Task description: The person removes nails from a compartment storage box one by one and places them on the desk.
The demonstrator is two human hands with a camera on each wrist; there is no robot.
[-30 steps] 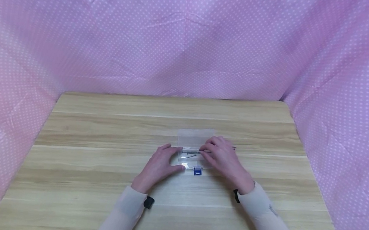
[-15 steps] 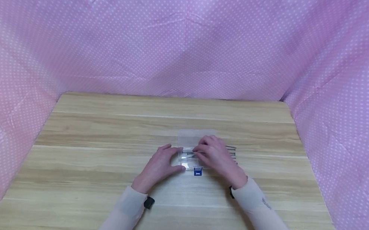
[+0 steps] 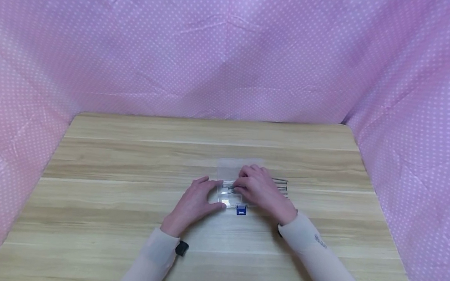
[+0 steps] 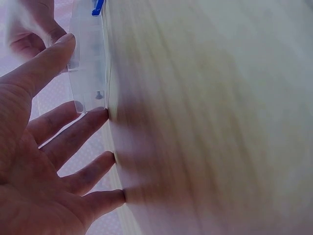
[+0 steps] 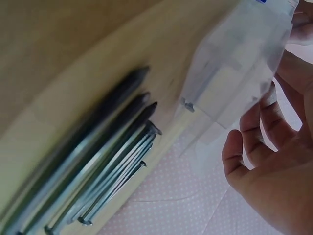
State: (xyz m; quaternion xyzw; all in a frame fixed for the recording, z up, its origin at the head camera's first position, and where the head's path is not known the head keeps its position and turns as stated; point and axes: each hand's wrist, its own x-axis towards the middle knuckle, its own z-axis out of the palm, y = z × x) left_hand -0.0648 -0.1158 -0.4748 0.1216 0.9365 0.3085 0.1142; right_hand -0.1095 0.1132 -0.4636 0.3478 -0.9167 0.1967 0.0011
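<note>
Clear plastic box (image 3: 233, 191) sits mid-table under my flat, relaxed left hand (image 3: 195, 201), so my right hand (image 3: 259, 187), pinching a nail (image 3: 233, 187), should lower it in level, gently, beside the others.

Wood-grain table (image 3: 119, 202), pink white-dotted cloth (image 3: 177, 48) draped behind & both sides.

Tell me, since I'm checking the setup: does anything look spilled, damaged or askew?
Nothing stands out. The clear box lies open on the table, steadied by the left hand; the right hand reaches into it, and the nails lie in a neat row beside it.
</note>
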